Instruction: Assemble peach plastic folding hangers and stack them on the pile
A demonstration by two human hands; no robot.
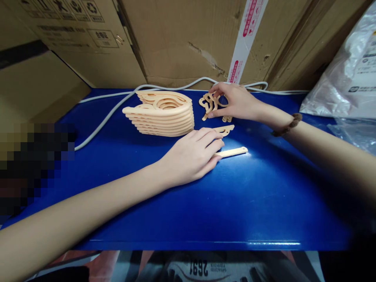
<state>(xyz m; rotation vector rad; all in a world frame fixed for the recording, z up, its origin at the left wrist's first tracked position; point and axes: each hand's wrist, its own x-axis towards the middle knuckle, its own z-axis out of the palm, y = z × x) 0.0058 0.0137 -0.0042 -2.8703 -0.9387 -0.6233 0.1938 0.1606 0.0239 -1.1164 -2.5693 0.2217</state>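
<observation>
My left hand (192,156) is closed on a beige plastic hanger piece (233,152), whose narrow end sticks out to the right past my thumb. Just behind it, another beige end (227,129) shows beyond my fingers; whether both belong to one piece is hidden. Farther back, my right hand (235,102) curls down over a small heap of curved beige hooks (208,105), thumb and fingers around one of them. Left of both hands stands a neat stack of beige plastic hanger parts (164,122), nested one on another.
A blue table (235,211) lies under everything. Large cardboard boxes (182,47) wall off the back and left. A white cable (101,131) runs along the rear and curves down the left side. Clear plastic packaging (340,78) sits at the right rear.
</observation>
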